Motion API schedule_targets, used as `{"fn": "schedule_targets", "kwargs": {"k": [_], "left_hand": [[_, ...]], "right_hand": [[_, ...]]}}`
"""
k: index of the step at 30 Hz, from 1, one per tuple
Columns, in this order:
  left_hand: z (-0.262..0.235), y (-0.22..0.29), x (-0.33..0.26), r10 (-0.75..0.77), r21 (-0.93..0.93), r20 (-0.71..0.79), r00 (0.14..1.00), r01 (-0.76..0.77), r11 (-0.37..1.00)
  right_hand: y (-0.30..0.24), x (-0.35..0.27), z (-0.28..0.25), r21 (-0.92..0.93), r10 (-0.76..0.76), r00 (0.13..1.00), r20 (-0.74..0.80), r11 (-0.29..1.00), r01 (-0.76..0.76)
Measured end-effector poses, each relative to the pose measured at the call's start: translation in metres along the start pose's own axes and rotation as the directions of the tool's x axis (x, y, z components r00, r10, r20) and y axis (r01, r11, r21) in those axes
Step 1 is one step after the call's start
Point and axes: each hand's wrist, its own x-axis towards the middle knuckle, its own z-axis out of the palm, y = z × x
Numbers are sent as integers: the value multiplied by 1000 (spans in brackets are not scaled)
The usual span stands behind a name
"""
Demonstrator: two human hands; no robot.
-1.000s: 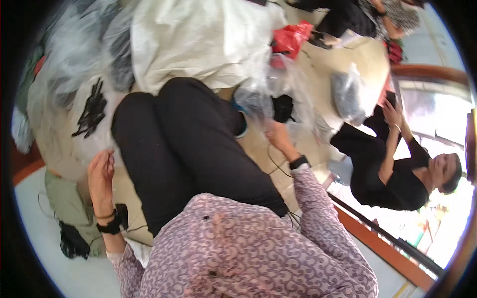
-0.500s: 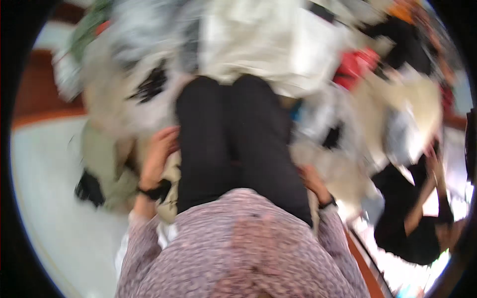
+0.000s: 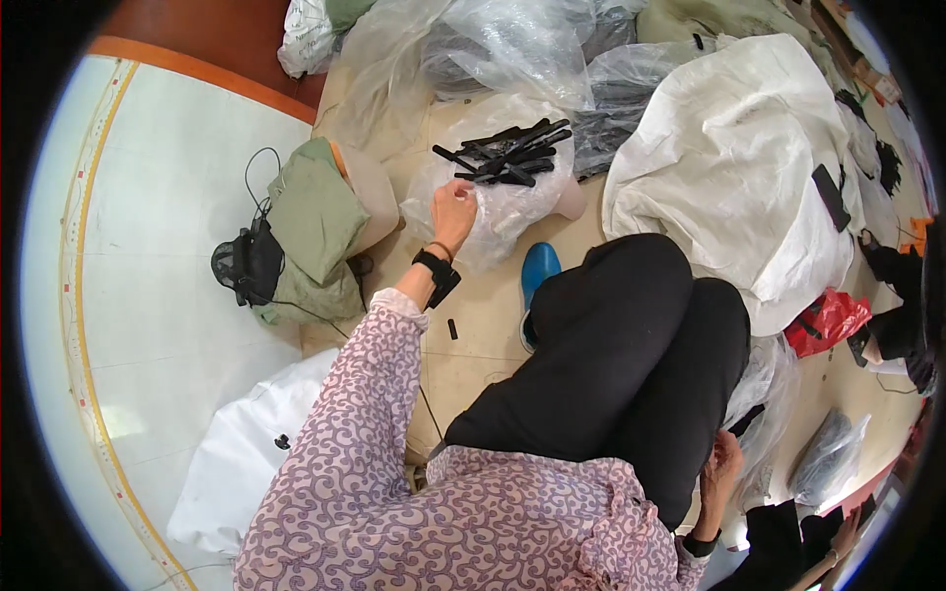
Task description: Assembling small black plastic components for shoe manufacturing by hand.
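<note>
I sit on the floor with my black-trousered legs [image 3: 631, 364] folded. My left hand [image 3: 455, 212], with a black wrist strap, reaches forward and pinches the skin of a clear plastic bag [image 3: 512, 212]. A pile of thin black plastic pieces [image 3: 507, 158] lies on top of that bag, just beyond my fingers. My right hand [image 3: 724, 465] is low at my right knee with curled fingers, against another clear bag [image 3: 764, 394]. A black strip [image 3: 746, 422] sticks up just above it; whether the hand grips it is unclear.
A big white sack [image 3: 729, 167] lies ahead on the right, with a red bag [image 3: 826, 320] beside it. On the left are a green cloth bundle [image 3: 315, 222], a black device with a cable [image 3: 248, 264] and a white sack [image 3: 246, 453]. A blue shoe [image 3: 539, 271] and another person's hand [image 3: 843, 532] are nearby.
The view has swung and steadied. My left hand has gone from beside my left knee forward to the clear bag with the black pieces. My right hand stays low on the right.
</note>
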Motion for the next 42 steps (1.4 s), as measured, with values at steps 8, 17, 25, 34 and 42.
{"fn": "schedule_targets", "kwargs": {"k": [8, 17, 25, 34, 42], "left_hand": [[11, -31, 44, 138, 184, -90, 986, -120, 976], [6, -39, 48, 131, 278, 141, 981, -166, 946], [1, -34, 30, 159, 305, 104, 982, -183, 935], [-9, -25, 38, 144, 240, 140, 980, -175, 955], [-15, -15, 68, 207, 229, 87, 974, -222, 948]], "right_hand": [[-42, 7, -3, -31, -2, 991, 135, 1000, 6], [-33, 4, -3, -175, 51, 992, 116, 984, -30], [-39, 6, 3, -121, 17, 999, 34, 993, -13], [-34, -2, 7, -61, -39, 999, 24, 997, 40], [13, -4, 2, -207, -61, 993, 106, 975, 82]]}}
